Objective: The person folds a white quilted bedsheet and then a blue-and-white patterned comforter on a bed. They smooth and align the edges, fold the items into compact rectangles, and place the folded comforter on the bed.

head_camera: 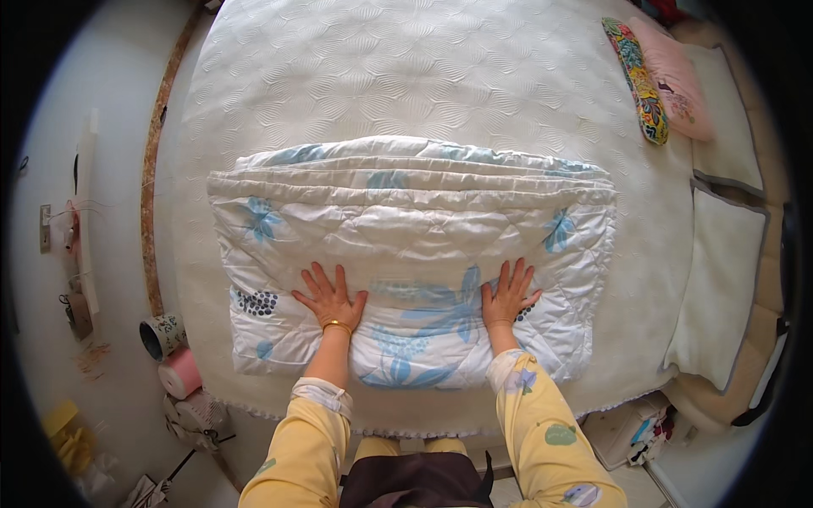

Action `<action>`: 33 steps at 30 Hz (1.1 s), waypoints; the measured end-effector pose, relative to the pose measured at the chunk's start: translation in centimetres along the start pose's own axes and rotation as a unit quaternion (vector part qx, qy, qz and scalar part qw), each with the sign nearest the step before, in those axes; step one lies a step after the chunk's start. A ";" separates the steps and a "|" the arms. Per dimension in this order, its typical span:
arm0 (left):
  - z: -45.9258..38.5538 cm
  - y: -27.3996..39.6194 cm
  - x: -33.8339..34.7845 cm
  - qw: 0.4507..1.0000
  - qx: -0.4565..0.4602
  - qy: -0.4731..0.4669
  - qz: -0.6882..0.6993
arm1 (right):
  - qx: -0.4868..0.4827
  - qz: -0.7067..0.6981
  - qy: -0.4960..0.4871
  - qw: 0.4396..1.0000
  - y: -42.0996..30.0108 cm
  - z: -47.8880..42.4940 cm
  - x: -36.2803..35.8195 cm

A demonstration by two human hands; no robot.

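A white quilt (pixel 419 241) with blue flower and leaf prints lies folded in several layers on a bed with a white embossed cover (pixel 394 76). My left hand (pixel 330 298) rests palm down on the quilt's left part, fingers spread, with a gold-coloured bracelet (pixel 337 325) at the wrist. Flat on the right part, near a dark dotted print, lies my right hand (pixel 507 298), its fingers apart too. Neither hand grips the fabric. The layered edges of the quilt face away from me, and its rounded fold is on the near side.
A colourful patterned bolster (pixel 638 82) and a pink pillow (pixel 676 79) lie at the upper right, beside pale pads with grey edging (pixel 718 286) at the headboard. Left of the bed stand a pink roll (pixel 180 373) and a patterned cylinder (pixel 163 336). A plastic bin (pixel 619 432) is at the lower right.
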State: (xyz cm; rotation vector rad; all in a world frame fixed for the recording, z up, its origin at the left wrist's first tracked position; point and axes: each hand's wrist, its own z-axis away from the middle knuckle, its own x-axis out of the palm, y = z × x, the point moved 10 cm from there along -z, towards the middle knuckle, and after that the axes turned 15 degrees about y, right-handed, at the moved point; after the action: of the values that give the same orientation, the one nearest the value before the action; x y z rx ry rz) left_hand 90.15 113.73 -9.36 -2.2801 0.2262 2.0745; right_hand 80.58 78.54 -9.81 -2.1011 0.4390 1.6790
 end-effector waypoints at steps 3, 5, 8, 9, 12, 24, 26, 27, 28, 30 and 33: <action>0.0 -0.1 0.5 1.000 0.012 0.020 0.017 | -0.025 -0.006 0.047 0.999 -0.1 0.2 0.0; -0.2 0.0 0.6 0.999 0.020 0.038 0.026 | -0.031 -0.019 0.067 0.997 -0.1 0.1 0.4; 0.0 -0.2 0.5 0.998 0.025 0.055 0.026 | -0.031 -0.033 0.070 0.997 -0.1 0.4 0.6; 0.0 -0.3 0.7 0.998 0.024 0.056 0.023 | -0.033 -0.033 0.073 0.996 -0.1 0.3 0.6; 0.2 -0.6 0.9 0.999 0.017 0.047 0.016 | -0.037 -0.031 0.081 0.996 -0.2 0.4 0.4; 0.7 0.0 -2.8 0.991 0.011 -0.119 -0.054 | -0.028 -0.056 0.001 0.998 1.8 0.9 -0.3; 2.1 -3.0 -6.6 0.988 -0.037 -0.115 -0.091 | -0.002 -0.013 -0.010 1.000 3.8 2.2 -3.6; 3.4 -4.7 -8.1 0.986 -0.060 -0.116 -0.107 | 0.012 0.011 -0.018 1.000 5.0 3.4 -5.6; 4.6 -6.4 -9.7 0.981 -0.084 -0.118 -0.129 | 0.061 0.022 -0.033 0.997 7.2 5.0 -7.4; 7.4 -9.8 -10.9 0.971 -0.125 -0.139 -0.147 | 0.096 0.068 -0.046 0.992 10.3 8.7 -9.3; 9.8 -12.8 -8.6 0.966 -0.146 -0.179 -0.117 | 0.139 0.096 -0.119 0.978 14.4 13.3 -7.6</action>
State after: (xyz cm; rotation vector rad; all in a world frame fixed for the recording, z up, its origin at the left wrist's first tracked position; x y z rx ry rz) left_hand 81.51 128.36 -2.56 -1.8891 -0.3683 2.4604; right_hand 60.62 72.69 -6.67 -1.6778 0.7710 1.8273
